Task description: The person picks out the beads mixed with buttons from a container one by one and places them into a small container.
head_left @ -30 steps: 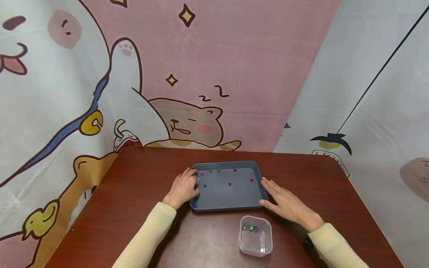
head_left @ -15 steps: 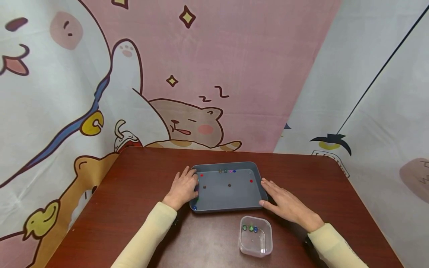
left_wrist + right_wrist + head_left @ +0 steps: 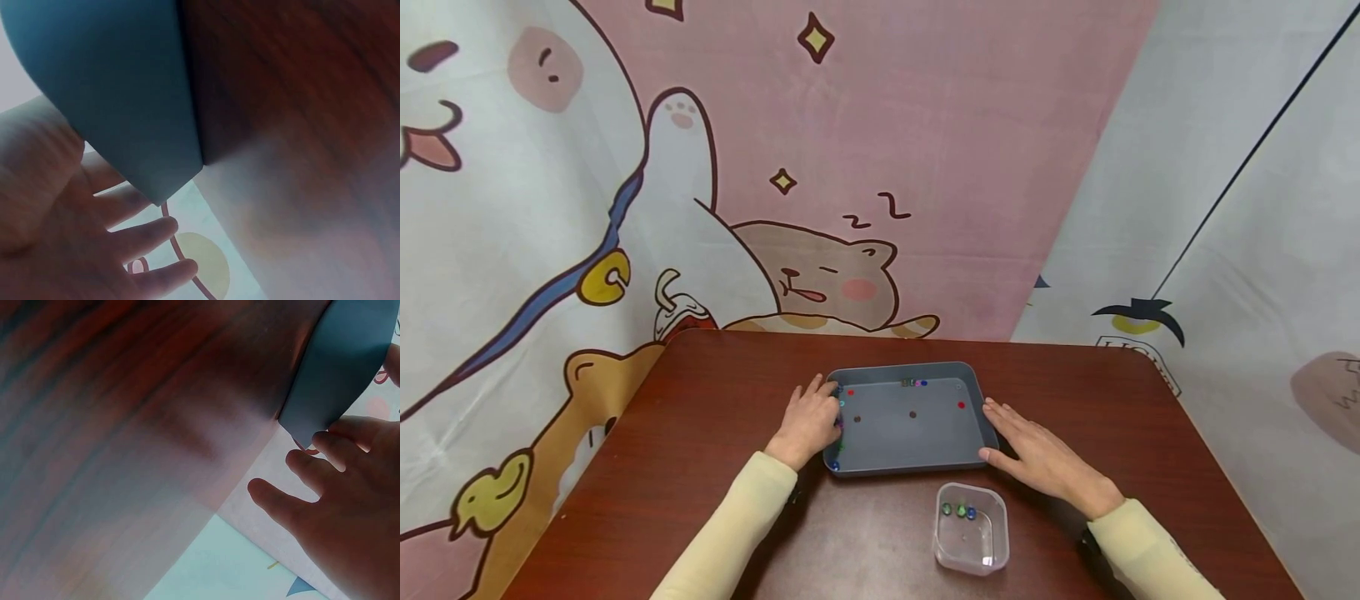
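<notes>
A grey tray (image 3: 880, 450) lies on the table with several small coloured marbles in it. Across its left rim rests my left hand (image 3: 805, 425), the fingertips near the inner side; in the left wrist view its fingers (image 3: 150, 240) look loosely extended beyond the tray wall. My right hand (image 3: 1037, 450) touches the right side of the tray with nearly straight fingers, thumb by the front right corner. A red marble (image 3: 961, 405) sits near the right wall. Dark marbles (image 3: 912, 414) lie mid-tray, and a blue marble (image 3: 835, 466) is in the front left corner.
In front of the tray stands a clear square plastic container (image 3: 972, 554) holding a few green and blue marbles. The brown wooden table (image 3: 700, 400) ends at the back against a cartoon-printed cloth (image 3: 970, 167).
Two marbles along the tray's far wall have rolled right, up beside the pink and blue ones. Both hands have stayed at the tray's sides, and the container has not moved.
</notes>
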The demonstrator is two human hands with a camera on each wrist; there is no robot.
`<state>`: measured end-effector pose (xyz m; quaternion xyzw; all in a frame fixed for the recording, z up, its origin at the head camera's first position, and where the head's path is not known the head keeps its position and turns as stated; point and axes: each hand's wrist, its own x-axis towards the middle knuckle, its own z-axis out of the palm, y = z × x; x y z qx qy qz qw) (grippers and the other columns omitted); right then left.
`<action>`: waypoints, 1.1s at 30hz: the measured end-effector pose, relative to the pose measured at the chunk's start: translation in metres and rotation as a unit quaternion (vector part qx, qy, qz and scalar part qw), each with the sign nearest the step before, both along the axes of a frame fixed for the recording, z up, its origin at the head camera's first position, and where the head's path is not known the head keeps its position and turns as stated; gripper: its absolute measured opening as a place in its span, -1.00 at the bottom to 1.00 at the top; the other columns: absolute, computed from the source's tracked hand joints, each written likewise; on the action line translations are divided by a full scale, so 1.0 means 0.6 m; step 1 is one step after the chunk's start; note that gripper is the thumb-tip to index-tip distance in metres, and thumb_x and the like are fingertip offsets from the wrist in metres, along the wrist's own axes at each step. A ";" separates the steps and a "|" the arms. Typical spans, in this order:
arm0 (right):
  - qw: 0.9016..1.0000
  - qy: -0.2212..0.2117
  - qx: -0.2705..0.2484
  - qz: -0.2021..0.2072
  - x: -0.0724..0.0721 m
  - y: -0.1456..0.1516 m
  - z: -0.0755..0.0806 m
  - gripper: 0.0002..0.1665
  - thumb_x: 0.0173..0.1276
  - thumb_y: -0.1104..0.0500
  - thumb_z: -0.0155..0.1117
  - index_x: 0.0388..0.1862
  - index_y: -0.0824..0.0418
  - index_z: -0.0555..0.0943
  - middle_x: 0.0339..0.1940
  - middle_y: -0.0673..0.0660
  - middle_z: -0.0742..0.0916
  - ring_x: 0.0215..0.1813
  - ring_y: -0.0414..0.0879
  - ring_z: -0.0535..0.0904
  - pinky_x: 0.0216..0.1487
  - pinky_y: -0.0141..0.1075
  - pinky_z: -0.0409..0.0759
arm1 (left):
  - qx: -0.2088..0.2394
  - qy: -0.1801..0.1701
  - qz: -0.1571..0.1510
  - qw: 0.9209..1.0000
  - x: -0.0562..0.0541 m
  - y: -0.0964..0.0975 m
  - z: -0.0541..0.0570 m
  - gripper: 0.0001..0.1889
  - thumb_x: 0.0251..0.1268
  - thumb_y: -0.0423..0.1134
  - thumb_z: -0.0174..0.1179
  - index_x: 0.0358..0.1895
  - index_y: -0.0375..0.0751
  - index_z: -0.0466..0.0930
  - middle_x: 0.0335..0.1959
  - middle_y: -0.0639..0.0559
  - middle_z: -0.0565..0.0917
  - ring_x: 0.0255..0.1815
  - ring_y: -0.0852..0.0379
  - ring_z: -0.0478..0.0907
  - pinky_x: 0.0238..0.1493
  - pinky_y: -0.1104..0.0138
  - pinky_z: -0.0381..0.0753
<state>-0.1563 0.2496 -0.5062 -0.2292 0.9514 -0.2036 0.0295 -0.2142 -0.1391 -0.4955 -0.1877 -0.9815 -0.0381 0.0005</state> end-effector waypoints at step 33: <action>1.000 -0.003 -0.003 -0.004 0.000 0.000 -0.001 0.03 0.49 -0.38 0.17 0.64 0.27 0.26 0.65 0.24 0.30 0.61 0.29 0.20 0.45 0.30 0.28 | 0.250 0.114 -0.116 0.955 0.080 0.049 0.064 -0.91 0.33 -0.16 0.42 -0.17 -0.02 0.81 0.40 -0.05 0.55 0.51 -0.22 0.35 0.46 -0.23 0.26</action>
